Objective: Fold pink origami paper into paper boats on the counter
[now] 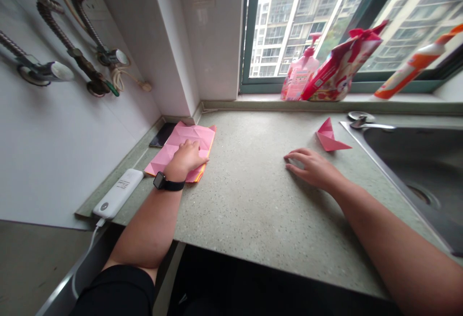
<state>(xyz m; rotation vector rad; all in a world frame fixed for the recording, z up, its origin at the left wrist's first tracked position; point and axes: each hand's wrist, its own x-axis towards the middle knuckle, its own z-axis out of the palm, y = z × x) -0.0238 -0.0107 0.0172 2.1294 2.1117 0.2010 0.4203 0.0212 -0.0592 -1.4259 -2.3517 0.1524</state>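
Note:
My left hand [187, 158] rests on a stack of creased pink paper [168, 154] at the left of the counter. Its thumb is stretched out toward the stack's right edge, apart from the slightly bent fingers. Yellow and orange sheet edges show beneath the top pink sheet. On the right, my right hand [307, 165] is at the countertop, thumb and fingers apart, with nothing between them. Just beyond it stands a folded pink paper piece [328, 140] with pointed corners, not touched by the hand.
A dark flat phone-like object [161, 135] lies partly under the paper. A white power bank [118, 193] with a cable sits at the left edge. A steel sink [401, 161] is at right. A pump bottle [299, 77], a red bag [336, 72] and a spray can [410, 72] line the windowsill.

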